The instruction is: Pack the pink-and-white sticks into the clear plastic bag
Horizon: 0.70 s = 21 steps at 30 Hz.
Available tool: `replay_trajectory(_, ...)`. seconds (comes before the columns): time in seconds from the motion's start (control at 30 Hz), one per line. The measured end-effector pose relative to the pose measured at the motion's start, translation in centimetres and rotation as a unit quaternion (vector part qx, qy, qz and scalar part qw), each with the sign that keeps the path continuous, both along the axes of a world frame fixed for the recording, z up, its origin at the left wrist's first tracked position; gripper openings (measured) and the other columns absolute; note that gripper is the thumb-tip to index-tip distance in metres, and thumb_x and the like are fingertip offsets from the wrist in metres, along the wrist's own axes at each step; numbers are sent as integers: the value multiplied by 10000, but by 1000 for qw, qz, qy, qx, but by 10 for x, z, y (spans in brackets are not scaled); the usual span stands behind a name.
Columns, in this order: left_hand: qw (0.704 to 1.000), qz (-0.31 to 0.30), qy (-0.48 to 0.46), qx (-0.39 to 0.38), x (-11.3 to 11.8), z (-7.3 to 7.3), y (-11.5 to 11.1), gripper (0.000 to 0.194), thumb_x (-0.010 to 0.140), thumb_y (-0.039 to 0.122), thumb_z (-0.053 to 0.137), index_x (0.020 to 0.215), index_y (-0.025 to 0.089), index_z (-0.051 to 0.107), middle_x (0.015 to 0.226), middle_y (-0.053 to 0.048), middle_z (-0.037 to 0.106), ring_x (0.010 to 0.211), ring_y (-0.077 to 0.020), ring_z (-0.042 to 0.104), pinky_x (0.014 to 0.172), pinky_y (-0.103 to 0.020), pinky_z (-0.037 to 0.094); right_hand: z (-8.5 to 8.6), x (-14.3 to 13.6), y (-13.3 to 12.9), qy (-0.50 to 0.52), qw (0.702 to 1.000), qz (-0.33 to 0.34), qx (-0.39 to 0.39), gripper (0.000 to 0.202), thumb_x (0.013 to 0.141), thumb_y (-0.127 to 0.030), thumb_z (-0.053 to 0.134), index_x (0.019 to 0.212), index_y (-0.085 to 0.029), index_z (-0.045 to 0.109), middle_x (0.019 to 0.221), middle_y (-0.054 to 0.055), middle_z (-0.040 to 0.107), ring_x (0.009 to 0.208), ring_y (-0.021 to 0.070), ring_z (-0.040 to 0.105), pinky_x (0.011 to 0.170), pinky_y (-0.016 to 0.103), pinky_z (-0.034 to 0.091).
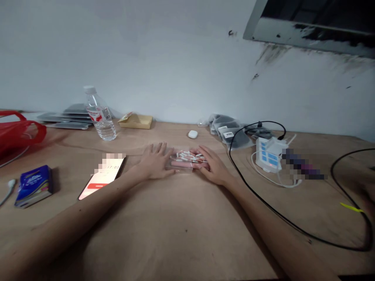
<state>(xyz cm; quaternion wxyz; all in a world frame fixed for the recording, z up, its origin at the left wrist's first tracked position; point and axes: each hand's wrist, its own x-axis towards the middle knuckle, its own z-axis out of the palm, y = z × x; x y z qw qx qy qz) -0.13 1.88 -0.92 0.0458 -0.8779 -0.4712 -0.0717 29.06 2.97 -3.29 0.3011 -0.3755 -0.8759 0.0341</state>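
Observation:
A clear plastic bag or case (181,164) with several small white and orange-brown sticks (191,157) and a pink strip lies flat on the wooden table (175,226). My left hand (158,160) rests palm down at its left edge, fingers spread. On the other side, my right hand (213,166) touches the right edge with thumb and fingers apart, its fingertips over the bag. Neither hand is closed round anything. Whether the clear piece is a bag or a rigid case, I cannot tell.
Left of my hands are a lit phone (104,175), a blue tissue pack (34,185), a water bottle (101,117) and a red bag (17,132). Behind are a cardboard tray (136,121) and a white case (192,134). A power strip (267,156) and black cable (263,200) lie right.

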Motion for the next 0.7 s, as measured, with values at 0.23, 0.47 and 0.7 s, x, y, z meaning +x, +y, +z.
replay_trajectory(0.23, 999, -28, 38, 11, 2, 1, -2, 863, 908, 743, 357, 1531, 146, 326, 1584, -229, 311, 1428, -483, 283, 1124, -620, 212, -1, -8, 4, -90, 996, 0, 13, 628, 919, -394, 613, 1499, -237, 432, 1503, 129, 507, 1404, 383, 415, 1146, 613, 336)
replay_trajectory(0.47, 998, -56, 41, 11, 2, 0, -2, 817, 949, 683, 341, 1537, 117, 308, 1590, -237, 305, 1439, -487, 267, 1131, -619, 198, 0, -15, 3, -122, 991, -56, 26, 683, 827, -494, 707, 1393, -151, 536, 1332, 210, 561, 1215, 402, 530, 1041, 566, 446)
replay_trajectory(0.7, 998, -46, 38, -9, 0, 3, -2, 835, 961, 702, 313, 1548, 108, 310, 1604, -219, 299, 1466, -468, 234, 1155, -589, 179, 15, -12, -1, -192, 980, -46, 26, 563, 914, -426, 621, 1394, -145, 533, 1259, 189, 561, 1157, 341, 538, 1002, 482, 457)
